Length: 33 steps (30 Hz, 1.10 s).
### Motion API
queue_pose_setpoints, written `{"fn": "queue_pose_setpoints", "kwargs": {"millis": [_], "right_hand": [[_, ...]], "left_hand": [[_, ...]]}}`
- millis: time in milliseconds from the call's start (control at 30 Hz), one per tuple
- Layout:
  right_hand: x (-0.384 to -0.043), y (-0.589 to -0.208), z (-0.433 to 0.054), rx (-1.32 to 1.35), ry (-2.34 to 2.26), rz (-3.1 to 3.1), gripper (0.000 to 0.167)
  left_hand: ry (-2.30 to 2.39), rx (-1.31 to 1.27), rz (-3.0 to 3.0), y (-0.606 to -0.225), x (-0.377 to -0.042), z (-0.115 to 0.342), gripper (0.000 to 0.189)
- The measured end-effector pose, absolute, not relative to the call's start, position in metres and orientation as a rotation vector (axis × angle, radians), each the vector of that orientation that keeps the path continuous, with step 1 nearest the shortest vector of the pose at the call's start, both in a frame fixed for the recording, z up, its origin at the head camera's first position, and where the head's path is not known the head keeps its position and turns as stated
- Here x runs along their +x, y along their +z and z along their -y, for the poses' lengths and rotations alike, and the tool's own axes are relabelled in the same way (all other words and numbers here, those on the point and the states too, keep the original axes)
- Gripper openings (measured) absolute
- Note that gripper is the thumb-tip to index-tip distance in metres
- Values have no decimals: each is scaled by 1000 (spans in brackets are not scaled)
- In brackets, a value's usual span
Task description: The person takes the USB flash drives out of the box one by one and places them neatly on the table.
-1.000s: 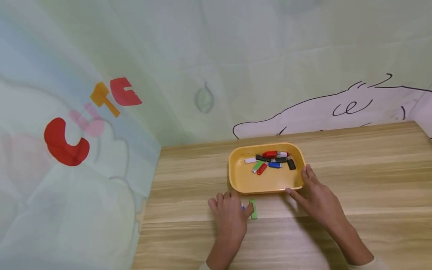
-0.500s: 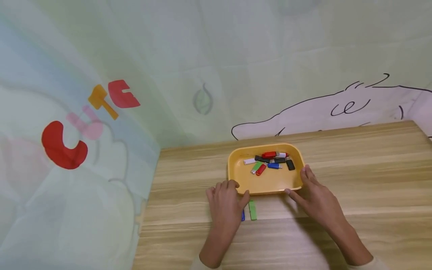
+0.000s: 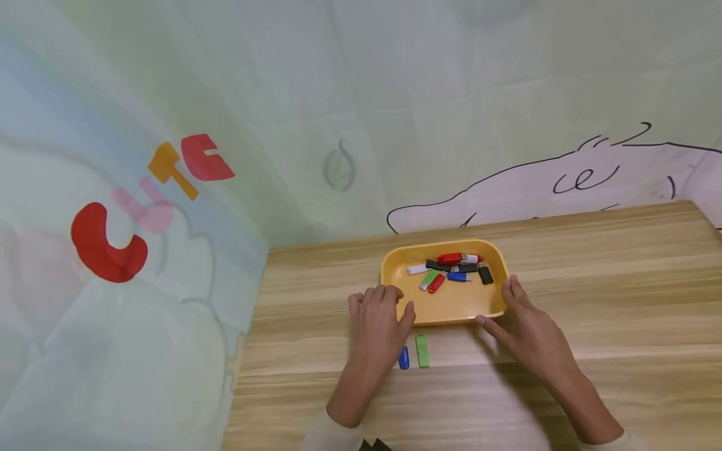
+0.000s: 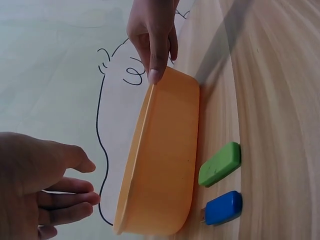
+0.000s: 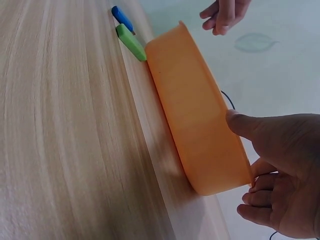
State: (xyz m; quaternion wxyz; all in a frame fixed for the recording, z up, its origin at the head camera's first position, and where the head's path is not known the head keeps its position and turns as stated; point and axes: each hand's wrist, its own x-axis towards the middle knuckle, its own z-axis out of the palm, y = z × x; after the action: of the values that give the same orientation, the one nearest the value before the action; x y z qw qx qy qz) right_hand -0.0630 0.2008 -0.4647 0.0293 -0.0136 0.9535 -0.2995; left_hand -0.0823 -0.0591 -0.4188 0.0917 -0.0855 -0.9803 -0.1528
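Observation:
An orange plastic tray [image 3: 442, 311] stands on the table with several USB flash drives in it, among them a blue one [image 3: 459, 277] and a red one [image 3: 437, 283]. My right hand [image 3: 536, 338] holds the tray's near right corner, thumb on the front rim [image 5: 207, 75] and fingers at the right side. Over the near left corner hovers my left hand [image 3: 376, 326], fingers loosely bent and holding nothing. The left wrist view shows it apart from the rim. In front of the tray lie a green flash drive [image 3: 422, 351] and another blue flash drive [image 3: 403, 357], side by side.
The wooden table [image 3: 632, 300] runs back to a printed cloth backdrop [image 3: 479, 113], with another cloth side [image 3: 169, 351] on the left. Further drives in the tray include a white one [image 3: 418, 269] and a black one [image 3: 485, 274].
My left hand has lifted off the two loose flash drives and moved forward over the tray's near left corner, uncovering the blue drive. The right hand stays at its corner.

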Motion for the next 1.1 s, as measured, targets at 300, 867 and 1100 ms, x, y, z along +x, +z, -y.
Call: {"fn": "queue_pose_setpoints", "kwargs": {"millis": [300, 867, 1100], "right_hand": [[-62, -466, -200, -34, -916, -2939, 98], [-64, -464, -197, 29, -988, -2905, 100], [-65, -462, -198, 86, -1012, -2882, 100]], "left_hand": [[-499, -271, 2958, -421, -91, 60, 24], [-415, -424, 2963, -428, -112, 58, 24], [-375, -470, 2977, -429, -125, 54, 25]]}}
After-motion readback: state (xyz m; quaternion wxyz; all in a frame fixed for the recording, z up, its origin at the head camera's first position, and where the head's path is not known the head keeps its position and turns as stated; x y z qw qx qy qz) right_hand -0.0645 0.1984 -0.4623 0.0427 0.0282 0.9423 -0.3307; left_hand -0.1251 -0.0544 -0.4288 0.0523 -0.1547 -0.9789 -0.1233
